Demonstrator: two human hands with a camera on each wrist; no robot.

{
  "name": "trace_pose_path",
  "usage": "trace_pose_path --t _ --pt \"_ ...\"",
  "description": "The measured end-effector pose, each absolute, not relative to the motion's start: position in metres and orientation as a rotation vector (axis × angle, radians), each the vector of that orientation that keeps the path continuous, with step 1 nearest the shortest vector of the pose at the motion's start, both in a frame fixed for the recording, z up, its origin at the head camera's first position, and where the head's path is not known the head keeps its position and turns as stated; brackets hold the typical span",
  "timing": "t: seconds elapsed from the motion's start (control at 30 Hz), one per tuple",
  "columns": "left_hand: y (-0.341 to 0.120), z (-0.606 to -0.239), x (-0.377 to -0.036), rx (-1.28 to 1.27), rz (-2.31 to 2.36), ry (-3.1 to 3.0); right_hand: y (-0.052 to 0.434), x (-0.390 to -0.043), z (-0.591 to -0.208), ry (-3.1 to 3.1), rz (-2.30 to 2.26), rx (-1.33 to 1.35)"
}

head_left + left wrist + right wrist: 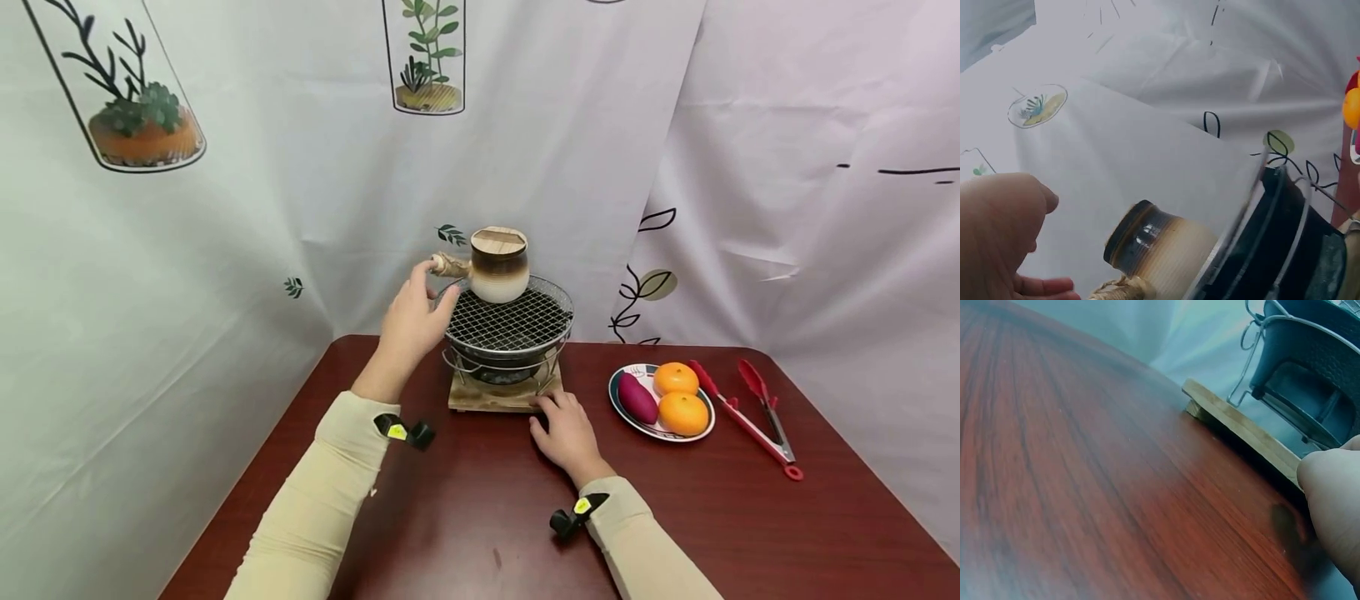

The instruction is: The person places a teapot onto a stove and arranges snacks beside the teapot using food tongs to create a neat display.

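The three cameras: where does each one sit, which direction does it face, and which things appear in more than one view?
Head: above the table, looking forward and down; both sleeved arms, left hand, right hand.
Left wrist: low beside the left hand, facing the pot on the grill.
Right wrist: near the tabletop, facing the wooden base; a fingertip shows.
Shared: pot, grill, wooden base.

A staged tabletop set: printed curtains [525, 167] hang as backdrop behind a small red-brown table [465, 500].
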State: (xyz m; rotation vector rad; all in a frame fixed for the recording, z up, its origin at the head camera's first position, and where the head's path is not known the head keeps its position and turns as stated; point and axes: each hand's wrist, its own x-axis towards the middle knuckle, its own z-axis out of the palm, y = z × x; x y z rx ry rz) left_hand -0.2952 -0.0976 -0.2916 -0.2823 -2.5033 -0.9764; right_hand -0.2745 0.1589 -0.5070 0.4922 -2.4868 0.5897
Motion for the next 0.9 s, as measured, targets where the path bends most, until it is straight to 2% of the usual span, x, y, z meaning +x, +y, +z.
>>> trace_pose_path --t 0.9 --pt "-0.079 -0.388 -0.254 -0.490 -0.773 -2.093 0.163 -0.277 -0.506 -2.489 0.675 0.503"
